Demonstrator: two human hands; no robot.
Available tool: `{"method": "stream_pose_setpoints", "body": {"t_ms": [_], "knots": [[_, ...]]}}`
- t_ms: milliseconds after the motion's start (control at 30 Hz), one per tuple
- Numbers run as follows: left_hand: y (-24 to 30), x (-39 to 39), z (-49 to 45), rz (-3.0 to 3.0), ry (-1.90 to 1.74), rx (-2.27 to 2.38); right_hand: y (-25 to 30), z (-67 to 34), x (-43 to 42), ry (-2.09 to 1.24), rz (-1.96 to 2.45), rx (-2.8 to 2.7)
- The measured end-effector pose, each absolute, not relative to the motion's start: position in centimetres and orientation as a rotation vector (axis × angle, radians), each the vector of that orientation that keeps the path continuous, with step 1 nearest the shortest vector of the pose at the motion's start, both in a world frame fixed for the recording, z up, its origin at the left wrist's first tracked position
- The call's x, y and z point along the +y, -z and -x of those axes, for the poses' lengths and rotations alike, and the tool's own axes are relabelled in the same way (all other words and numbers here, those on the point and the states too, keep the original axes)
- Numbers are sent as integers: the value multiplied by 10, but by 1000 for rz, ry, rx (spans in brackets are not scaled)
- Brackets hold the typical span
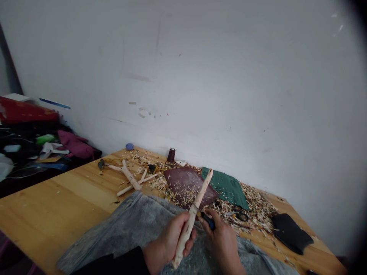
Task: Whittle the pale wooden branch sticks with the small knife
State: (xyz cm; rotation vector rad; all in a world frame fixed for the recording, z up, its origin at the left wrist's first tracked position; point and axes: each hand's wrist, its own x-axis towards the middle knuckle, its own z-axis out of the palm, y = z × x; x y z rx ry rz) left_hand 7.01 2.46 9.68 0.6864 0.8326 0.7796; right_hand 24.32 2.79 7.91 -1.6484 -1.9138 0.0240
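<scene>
My left hand (172, 238) is wrapped round the lower part of a pale peeled wooden stick (199, 200), which slants up and to the right over the table. My right hand (222, 238) is closed on a knife with a dark blue handle (208, 220), held against the stick just above my left hand. The blade is hard to make out. Both hands hover over a grey felt cloth (132, 225) spread on the wooden table (57, 202).
Wood shavings (252, 204) litter the table's far side around a maroon sheet (186, 182) and a green sheet (226, 186). Several peeled sticks (130, 178) lie to the left. A thread spool (171, 155), scissors (241, 214), a black pouch (291, 232) and cluttered shelf (34, 145) are nearby.
</scene>
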Motion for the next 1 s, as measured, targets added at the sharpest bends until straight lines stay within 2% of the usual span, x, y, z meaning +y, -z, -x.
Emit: {"method": "stream_pose_setpoints", "body": {"t_ms": [300,600,1000], "knots": [[-96,25,-68,-664,-914,762,-84,-236,23,4,1615,-1961],[-97,23,-70,-771,-896,797,-90,-238,22,-25,1756,-1935],[-98,20,-71,-882,-885,930,-86,-236,21,41,1670,-1967]]}}
